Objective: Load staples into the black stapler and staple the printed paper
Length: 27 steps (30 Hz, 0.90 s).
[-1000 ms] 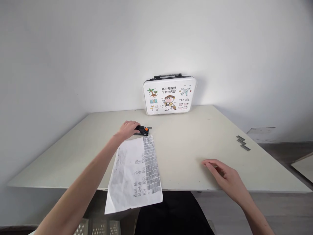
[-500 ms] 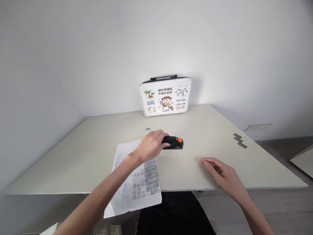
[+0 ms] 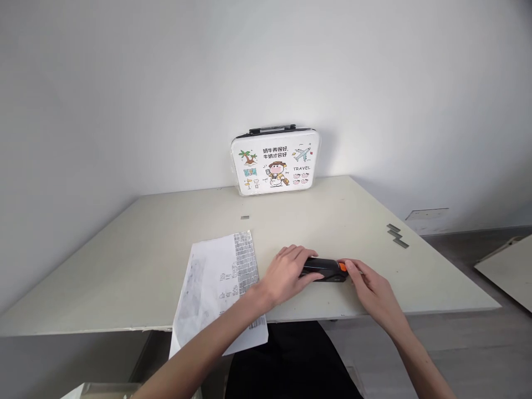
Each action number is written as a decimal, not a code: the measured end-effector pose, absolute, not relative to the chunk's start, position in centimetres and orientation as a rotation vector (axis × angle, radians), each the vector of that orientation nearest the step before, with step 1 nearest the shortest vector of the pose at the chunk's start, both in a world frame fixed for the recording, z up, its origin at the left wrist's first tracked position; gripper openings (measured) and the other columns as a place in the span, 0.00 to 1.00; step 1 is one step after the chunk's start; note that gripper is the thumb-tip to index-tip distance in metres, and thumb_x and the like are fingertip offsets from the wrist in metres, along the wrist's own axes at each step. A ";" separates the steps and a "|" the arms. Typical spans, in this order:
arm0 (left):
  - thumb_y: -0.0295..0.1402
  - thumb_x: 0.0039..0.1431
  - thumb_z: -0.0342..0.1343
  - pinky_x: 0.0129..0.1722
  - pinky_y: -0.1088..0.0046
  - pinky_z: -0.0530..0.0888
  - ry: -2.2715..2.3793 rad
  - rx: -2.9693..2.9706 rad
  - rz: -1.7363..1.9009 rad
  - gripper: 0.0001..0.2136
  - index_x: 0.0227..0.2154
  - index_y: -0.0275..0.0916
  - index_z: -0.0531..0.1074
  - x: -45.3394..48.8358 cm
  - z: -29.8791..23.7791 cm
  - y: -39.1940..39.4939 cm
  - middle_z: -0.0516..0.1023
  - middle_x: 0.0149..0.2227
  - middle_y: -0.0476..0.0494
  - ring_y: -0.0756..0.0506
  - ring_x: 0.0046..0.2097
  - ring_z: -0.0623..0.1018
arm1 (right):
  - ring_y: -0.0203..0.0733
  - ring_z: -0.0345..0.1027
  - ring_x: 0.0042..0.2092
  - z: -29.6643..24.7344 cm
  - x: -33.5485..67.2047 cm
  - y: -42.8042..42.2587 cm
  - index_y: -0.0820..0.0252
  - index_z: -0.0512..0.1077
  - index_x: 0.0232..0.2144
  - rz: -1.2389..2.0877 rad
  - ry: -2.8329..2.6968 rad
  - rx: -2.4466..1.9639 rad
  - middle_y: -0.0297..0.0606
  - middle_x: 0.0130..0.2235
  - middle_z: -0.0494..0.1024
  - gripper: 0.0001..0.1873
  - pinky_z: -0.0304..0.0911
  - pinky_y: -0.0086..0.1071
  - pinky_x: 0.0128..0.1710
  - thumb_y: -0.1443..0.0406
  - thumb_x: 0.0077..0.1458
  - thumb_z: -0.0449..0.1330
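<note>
A black stapler [image 3: 326, 270] with an orange part at one end lies sideways just above or on the table near its front edge; I cannot tell if it touches. My left hand [image 3: 290, 273] is closed around its left end. At the orange end, my right hand [image 3: 371, 281] has thumb and fingers pressed against the stapler. Printed paper sheets [image 3: 208, 277] lie left of the stapler, overhanging the front edge and partly covered by my left forearm. One strip of staples [image 3: 245, 217] rests behind the paper, and three more staple strips [image 3: 394, 233] lie near the right edge.
A white cartoon-printed case [image 3: 274, 166] with a black handle stands at the back of the pale table [image 3: 124, 266], against the wall. Below the front edge a black surface [image 3: 286, 360] shows. Another pale surface [image 3: 511, 266] is at the far right.
My left hand has brought the stapler right and toward me, off the area over the paper. My right hand, empty-looking before, now touches its orange end. The view has shifted slightly.
</note>
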<state>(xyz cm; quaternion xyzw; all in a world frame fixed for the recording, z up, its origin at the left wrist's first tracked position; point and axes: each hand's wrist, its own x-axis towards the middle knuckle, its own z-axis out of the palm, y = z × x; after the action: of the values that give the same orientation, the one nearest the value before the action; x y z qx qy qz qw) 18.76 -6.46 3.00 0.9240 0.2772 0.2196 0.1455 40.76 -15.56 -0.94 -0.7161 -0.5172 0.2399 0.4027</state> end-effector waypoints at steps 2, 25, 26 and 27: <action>0.43 0.62 0.66 0.53 0.57 0.74 0.859 2.576 0.605 0.22 0.54 0.42 0.67 17.5 2.9 -6.3 0.80 0.49 0.42 0.39 0.51 0.78 | 0.46 0.73 0.33 -0.9 40.7 -15.4 0.51 0.78 0.48 0.624 -1.305 -1.823 0.39 0.37 0.83 0.31 0.70 0.34 0.37 0.41 0.67 0.45; 0.38 0.66 0.62 0.47 0.61 0.77 0.906 2.644 0.594 0.07 0.42 0.42 0.78 12.0 3.0 -5.4 0.81 0.43 0.45 0.43 0.44 0.79 | 0.53 0.73 0.52 -1.8 39.6 -15.3 0.48 0.70 0.56 0.465 -1.568 -1.807 0.42 0.56 0.77 0.28 0.73 0.40 0.42 0.42 0.60 0.57; 0.39 0.67 0.61 0.47 0.61 0.77 0.904 2.655 0.575 0.07 0.42 0.43 0.78 11.4 3.2 -5.3 0.81 0.43 0.45 0.42 0.45 0.79 | 0.53 0.73 0.54 -1.9 39.5 -15.3 0.49 0.69 0.56 0.426 -1.589 -1.807 0.42 0.56 0.77 0.28 0.73 0.40 0.42 0.43 0.61 0.57; 0.39 0.68 0.60 0.48 0.60 0.76 0.900 2.661 0.547 0.07 0.43 0.43 0.78 10.7 3.5 -5.1 0.80 0.43 0.45 0.42 0.45 0.79 | 0.54 0.72 0.54 -1.9 39.4 -15.3 0.49 0.68 0.56 0.397 -1.604 -1.808 0.43 0.56 0.76 0.28 0.73 0.40 0.42 0.43 0.61 0.57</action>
<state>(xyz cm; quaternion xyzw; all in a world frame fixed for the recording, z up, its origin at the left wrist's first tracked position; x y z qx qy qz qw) 10.75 -5.09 3.55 0.9208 0.3113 0.1891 0.1395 39.37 -15.34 -1.87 -0.6944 -0.6160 0.1523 0.3392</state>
